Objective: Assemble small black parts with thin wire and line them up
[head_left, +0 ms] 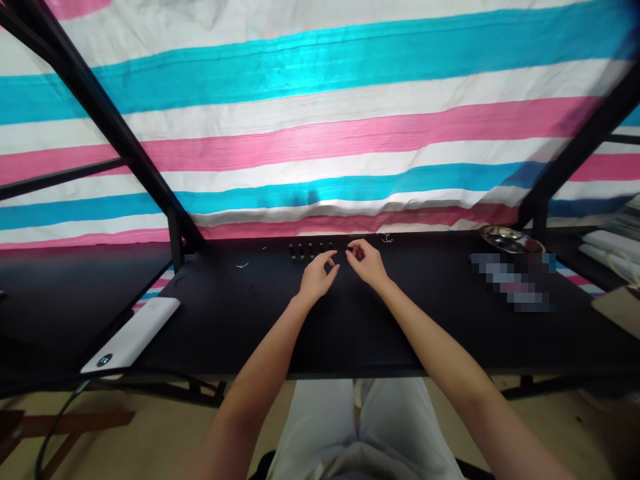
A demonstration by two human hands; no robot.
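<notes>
- Head view: your left hand (319, 275) is over the desk (225, 327), toward the middle of its back edge, thumb and forefinger parted in a loose curve with nothing visible between them.
- Your right hand (367, 263) is just beside it, a little nearer the back edge, fingers curled inward toward the thumb; you cannot tell from here whether something small is pinched there (the fingertips blur into the dark desktop).
- The small dark pieces (301, 251) stand in a short row near the back edge, left of its middle, the right end of the row close to your left fingertips.
- Behind your right hand, tiny pale pieces (357, 236) line the back edge, with a thin white scrap (387, 239) to their right.
- Another white scrap (243, 266) lies left of the row.
- A white device (137, 333) with a round display lies along the left edge, by the front left corner.
- A shiny metal dish (513, 240) sits at the back right corner, a pixelated patch just in front.
</notes>
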